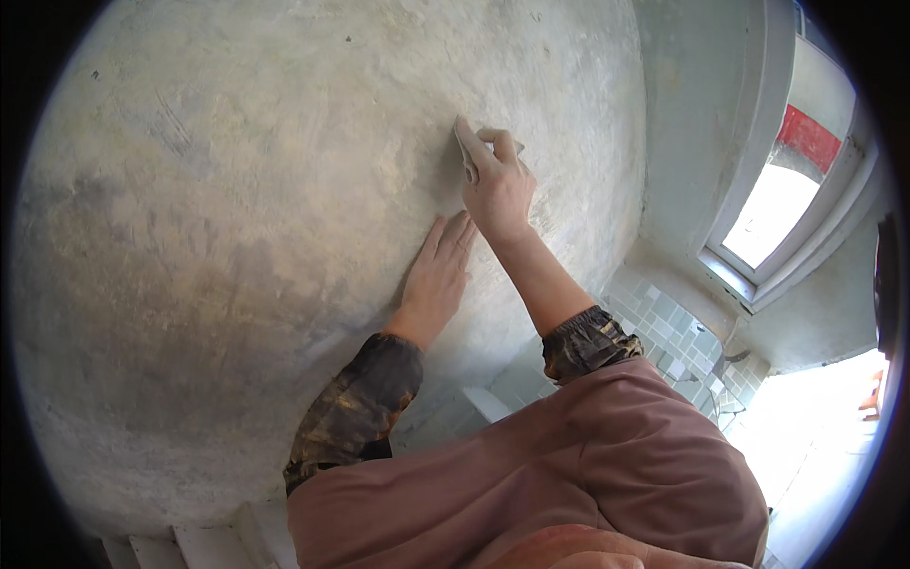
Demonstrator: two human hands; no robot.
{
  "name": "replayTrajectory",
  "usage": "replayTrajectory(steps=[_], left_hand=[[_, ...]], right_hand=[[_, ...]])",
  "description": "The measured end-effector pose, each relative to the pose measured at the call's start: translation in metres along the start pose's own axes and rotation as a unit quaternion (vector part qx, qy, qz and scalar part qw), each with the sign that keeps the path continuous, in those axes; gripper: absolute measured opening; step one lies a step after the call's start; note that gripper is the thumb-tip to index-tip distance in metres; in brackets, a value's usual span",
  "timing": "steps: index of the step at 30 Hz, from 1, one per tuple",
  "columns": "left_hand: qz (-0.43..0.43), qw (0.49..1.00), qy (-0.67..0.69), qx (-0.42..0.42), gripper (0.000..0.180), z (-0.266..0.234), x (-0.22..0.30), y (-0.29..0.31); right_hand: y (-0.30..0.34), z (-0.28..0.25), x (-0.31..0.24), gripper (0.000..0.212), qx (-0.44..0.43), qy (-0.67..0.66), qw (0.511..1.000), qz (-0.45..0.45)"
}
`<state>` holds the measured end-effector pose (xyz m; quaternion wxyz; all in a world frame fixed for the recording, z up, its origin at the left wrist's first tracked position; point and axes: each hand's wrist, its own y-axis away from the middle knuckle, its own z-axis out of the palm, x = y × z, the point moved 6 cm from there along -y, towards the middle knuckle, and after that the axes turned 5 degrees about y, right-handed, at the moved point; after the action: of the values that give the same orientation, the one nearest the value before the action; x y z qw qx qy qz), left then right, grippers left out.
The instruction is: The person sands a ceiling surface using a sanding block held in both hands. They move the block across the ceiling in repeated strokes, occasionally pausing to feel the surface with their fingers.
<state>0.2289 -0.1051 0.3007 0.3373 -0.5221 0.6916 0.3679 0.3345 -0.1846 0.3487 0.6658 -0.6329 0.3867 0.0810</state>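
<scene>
Laying the left hand (444,270) out along the mottled grey plaster wall (209,228), with fingers extended and close together, grasping nothing that shows, just below the right wrist. Pinching in the right hand (499,190), with bent fingers, a thin pale-grey piece (468,171), up at the same wall; cannot tell whether a folded abrasive sheet or a scraper, being mostly covered by the fingers. Facing the wall across the left and middle of the view, and working toward its right part. Judging by grip and pose, probably at the step of rubbing or smoothing the plaster, steadying with the left and pressing with the right. Next, by the same judgement, calling for even pressure, a flat angle to the plaster and a left palm clear of the stroke. As for brands, labels and writing, going left to right: finding only scratches (173,123) and small dark marks on the wall; only a camouflage-like pattern on the sleeves (360,394) and plain cloth on the brown top (531,455); no print on the pale-green tiles (668,327); nothing legible on the red band (810,139) beyond the window (739,180)
</scene>
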Motion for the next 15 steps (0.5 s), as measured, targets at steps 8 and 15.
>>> replayTrajectory(steps=[8, 15], left_hand=[[-0.010, 1.000, -0.012, 0.011, 0.075, -0.005, -0.001, 0.000], [-0.008, 1.000, -0.013, 0.002, 0.076, -0.005, -0.002, -0.001]], right_hand=[[-0.029, 0.005, 0.004, 0.043, 0.044, -0.025, 0.998, 0.027], [-0.019, 0.001, 0.005, 0.044, 0.023, -0.027, 0.999, -0.009]])
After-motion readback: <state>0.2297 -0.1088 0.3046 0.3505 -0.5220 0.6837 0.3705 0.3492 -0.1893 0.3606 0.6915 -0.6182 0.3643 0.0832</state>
